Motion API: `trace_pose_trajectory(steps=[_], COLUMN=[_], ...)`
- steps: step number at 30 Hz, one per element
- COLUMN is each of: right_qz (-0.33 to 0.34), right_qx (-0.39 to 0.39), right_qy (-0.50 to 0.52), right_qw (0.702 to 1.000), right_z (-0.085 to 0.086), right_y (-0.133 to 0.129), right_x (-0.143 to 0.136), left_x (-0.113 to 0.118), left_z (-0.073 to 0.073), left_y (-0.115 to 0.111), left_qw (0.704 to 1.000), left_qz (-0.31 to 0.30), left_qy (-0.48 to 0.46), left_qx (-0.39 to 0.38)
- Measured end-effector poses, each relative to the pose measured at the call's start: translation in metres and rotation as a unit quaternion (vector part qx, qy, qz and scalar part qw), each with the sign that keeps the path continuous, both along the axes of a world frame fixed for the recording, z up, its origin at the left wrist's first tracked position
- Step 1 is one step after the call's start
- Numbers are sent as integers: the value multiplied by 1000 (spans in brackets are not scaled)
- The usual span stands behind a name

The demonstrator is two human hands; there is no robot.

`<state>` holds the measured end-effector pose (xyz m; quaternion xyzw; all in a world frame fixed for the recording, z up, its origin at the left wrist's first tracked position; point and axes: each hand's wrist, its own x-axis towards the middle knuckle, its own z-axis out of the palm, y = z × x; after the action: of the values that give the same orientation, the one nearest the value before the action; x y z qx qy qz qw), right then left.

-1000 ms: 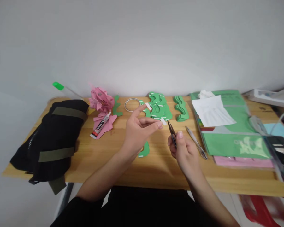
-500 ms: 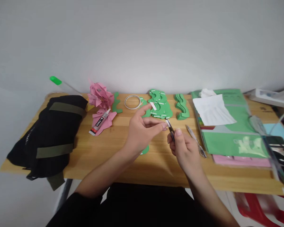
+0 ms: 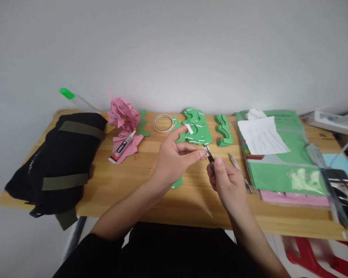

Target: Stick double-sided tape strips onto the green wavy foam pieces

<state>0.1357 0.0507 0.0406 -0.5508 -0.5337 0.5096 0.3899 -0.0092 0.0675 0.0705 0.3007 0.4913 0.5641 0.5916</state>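
My left hand (image 3: 174,160) pinches a short white strip of tape (image 3: 207,148) between thumb and finger. Stuck to its raised index fingertip is another white piece of tape (image 3: 189,129). My right hand (image 3: 225,177) is closed round small dark scissors (image 3: 210,157), whose tips meet the strip at the left fingertips; the handles are mostly hidden. Behind the hands lies a heap of green wavy paper cutouts (image 3: 201,131) with white tape strips on them. A roll of tape (image 3: 162,123) lies to their left. Part of a green cutout (image 3: 177,183) shows beneath my left wrist.
Left stand pink crumpled paper (image 3: 123,114), a glue tube (image 3: 122,147) and a black bag (image 3: 66,162). More green cutouts (image 3: 224,130) are stacked at right, near a pen (image 3: 240,172). Farther right lie a green packet (image 3: 287,175), white tissue (image 3: 262,135) and a phone (image 3: 343,197).
Both hands keep nearly the same pose, with the scissors still at the strip. The view has shifted slightly.
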Motion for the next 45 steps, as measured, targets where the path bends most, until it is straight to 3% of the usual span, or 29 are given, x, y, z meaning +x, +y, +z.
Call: trace_pose_trajectory(steps=[13,20,26,32,37,45], right_qz=[13,16,64,53,57,92], right_qx=[25,48,52,-28,-10,36], right_qy=[-9,-38,-70,108,103,26], right_qw=[1000,998,994,992,993,995], right_z=[8,6,2,6,22,16], right_y=[-4,-7,-8,-5,-3,3], right_x=[-5,-1,7,-3,-17,-12], left_x=[-10,-33,-53,-53,-48,-50], left_z=[-5,-2,10,13,13,6], left_y=[1,-9,-25,-31,-34,-35], left_qw=[995,988,993,997,996,991], left_qz=[-72,-113,-26,-39,-75,-129], left_qy=[-72,-75,23,35,32,-20], left_qx=[22,67,113,55,31,-29])
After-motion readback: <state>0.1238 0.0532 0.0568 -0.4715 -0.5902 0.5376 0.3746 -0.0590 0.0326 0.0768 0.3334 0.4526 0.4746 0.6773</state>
